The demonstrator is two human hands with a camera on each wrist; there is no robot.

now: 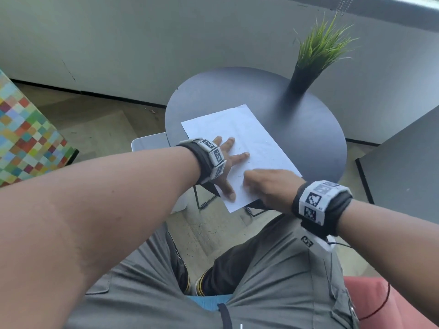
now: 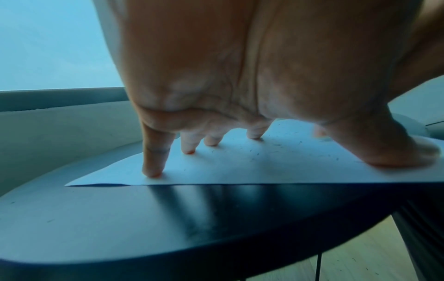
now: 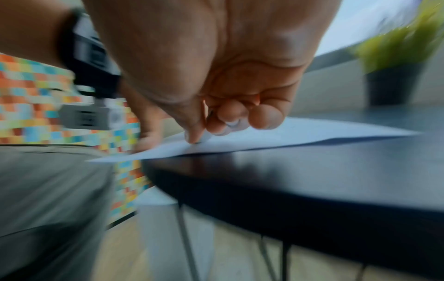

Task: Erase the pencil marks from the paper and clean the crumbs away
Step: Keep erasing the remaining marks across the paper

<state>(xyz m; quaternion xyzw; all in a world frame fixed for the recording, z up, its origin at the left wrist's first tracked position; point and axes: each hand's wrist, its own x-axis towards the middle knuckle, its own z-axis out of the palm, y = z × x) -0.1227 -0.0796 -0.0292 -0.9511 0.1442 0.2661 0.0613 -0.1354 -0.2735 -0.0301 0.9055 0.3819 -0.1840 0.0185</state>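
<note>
A white sheet of paper [image 1: 249, 129] lies on a round dark table [image 1: 297, 129], its near corner hanging over the edge. My left hand [image 1: 226, 162] rests on the sheet's left part with fingers spread and straight, the fingertips [image 2: 151, 173] pressing the paper [image 2: 264, 167]. Small dark crumbs [image 2: 276, 144] are scattered on the sheet. My right hand [image 1: 268, 186] sits curled on the lower part of the paper [image 3: 312, 133]. In the blurred right wrist view its fingers [image 3: 216, 123] pinch a small pale eraser [image 3: 204, 137] against the sheet, and most of the eraser is hidden.
A potted grass plant [image 1: 308, 67] stands at the table's far right. A colourful checked block [image 1: 23, 129] stands on the floor at the left, and a dark tabletop [image 1: 403, 174] is at the right. My knees sit just below the table's near edge.
</note>
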